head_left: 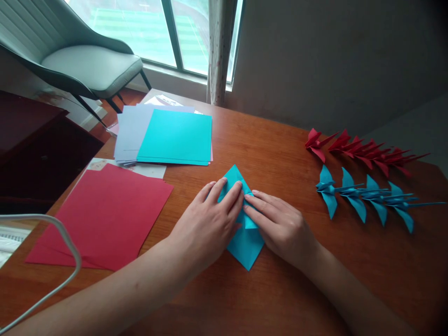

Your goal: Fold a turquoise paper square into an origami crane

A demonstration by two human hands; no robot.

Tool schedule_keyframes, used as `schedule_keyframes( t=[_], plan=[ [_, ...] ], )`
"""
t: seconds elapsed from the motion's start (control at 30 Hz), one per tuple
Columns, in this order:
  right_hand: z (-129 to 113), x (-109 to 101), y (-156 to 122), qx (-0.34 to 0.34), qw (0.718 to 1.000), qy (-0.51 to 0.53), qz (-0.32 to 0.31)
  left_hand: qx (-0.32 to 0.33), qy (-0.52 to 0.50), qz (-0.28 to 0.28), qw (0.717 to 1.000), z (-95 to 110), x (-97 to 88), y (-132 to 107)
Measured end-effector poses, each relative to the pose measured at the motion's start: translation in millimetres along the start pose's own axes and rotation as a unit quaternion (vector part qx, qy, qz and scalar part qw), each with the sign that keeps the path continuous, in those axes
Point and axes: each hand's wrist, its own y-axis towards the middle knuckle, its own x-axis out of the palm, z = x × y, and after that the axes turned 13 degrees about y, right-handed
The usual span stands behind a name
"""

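A blue sheet of origami paper (247,249), folded into a diamond shape, lies on the table between my hands. My left hand (210,219) rests over its left and upper part with fingers stretched out and pressing down. From the right, my right hand (280,224) reaches in with extended fingers, their tips on a folded flap (250,221) near the paper's right corner. The fingertips of both hands nearly meet at the middle of the paper. Part of the fold is hidden under my fingers, and the right thumb does not show.
Red paper cranes (371,151) line up at the back right, with a row of blue paper cranes (371,196) before them. Left are red sheets (105,219) and a stack of blue sheets (177,137) over pale ones (131,130). A white cable (68,238) curves at front left.
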Motion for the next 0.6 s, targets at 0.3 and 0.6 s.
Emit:
schedule_keyframes(
  t=[0.3, 0.6],
  plan=[
    [5, -11, 0, 0.079, 0.979, 0.188, 0.013, 0.005, -0.001, -0.006, 1.0, -1, -2.3, 0],
    [54, 18, 58, 0.256, 0.955, 0.143, 0.043, -0.004, -0.008, -0.015, 1.0, 0, -2.7, 1]
  ],
)
